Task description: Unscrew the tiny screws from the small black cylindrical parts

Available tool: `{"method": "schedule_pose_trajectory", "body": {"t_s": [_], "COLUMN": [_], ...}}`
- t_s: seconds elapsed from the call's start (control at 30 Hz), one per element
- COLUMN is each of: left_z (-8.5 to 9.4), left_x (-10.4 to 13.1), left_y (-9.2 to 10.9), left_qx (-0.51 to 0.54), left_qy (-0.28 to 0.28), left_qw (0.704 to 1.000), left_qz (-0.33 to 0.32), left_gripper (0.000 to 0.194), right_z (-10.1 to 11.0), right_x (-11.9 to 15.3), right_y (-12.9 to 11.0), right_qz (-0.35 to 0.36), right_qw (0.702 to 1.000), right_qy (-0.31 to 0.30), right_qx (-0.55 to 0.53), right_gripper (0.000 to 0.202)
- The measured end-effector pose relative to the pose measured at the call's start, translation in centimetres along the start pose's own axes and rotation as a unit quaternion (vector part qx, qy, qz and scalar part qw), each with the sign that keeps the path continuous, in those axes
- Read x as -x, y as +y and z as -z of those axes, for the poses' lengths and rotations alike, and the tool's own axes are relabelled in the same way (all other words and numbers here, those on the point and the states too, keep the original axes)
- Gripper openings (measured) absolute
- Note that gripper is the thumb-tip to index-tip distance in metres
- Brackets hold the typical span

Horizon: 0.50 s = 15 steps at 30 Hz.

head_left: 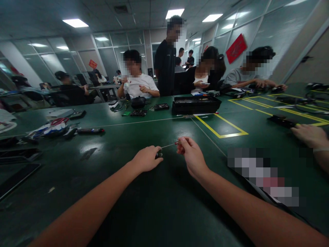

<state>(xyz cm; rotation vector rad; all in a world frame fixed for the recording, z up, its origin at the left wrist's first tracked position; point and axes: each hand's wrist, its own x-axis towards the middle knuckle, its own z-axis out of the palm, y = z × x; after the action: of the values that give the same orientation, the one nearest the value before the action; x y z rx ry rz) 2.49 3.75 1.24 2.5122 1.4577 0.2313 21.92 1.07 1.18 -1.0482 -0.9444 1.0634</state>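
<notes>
Just above the green table (144, 206), in the middle of the head view, my two hands face each other. My left hand (147, 158) is closed around a small dark, shiny piece (159, 155), mostly hidden by the fingers. Between thumb and fingertips my right hand (190, 152) pinches a thin screwdriver-like tool with a reddish part (176, 142). Its slim metal shaft (168, 146) points left and reaches the fingers of my left hand. Whether the tip touches the dark piece cannot be made out.
A long black open box (196, 105) stands ahead, with circuit boards (138, 112) to its left. Cables and bags (55, 127) lie at left, near a dark pen-like tool (90, 131). At right are yellow tape outlines (221, 136) and a co-worker's hand (309, 137). Other people sit across the table.
</notes>
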Motion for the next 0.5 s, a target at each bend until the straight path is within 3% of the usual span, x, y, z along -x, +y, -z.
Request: {"method": "schedule_pose_trajectory", "body": {"t_s": [0.1,0.2,0.33,0.5], "left_z": [0.2,0.5,1.2,2.8], "left_x": [-0.7,-0.7,0.0,0.8], "left_y": [0.2,0.1,-1.1,-4.0], "left_qx": [-0.021,-0.018,0.028,0.171], "left_qy": [-0.029,-0.034,-0.021,0.044], "left_qw": [0.999,0.999,0.999,0.98], "left_qz": [-0.024,-0.028,0.027,0.09], "left_gripper": [0.025,0.022,0.026,0.026], "right_z": [0.0,0.1,0.2,0.1], "right_x": [-0.1,-0.1,-0.1,-0.1], "right_y": [0.1,0.1,0.1,0.1], "right_qz": [0.002,-0.004,-0.009,-0.013], "right_qw": [1.0,1.0,1.0,1.0], "right_qy": [-0.001,0.0,-0.006,-0.006], "right_qx": [0.002,0.004,-0.007,-0.008], "right_gripper": [0.026,0.026,0.026,0.026]}}
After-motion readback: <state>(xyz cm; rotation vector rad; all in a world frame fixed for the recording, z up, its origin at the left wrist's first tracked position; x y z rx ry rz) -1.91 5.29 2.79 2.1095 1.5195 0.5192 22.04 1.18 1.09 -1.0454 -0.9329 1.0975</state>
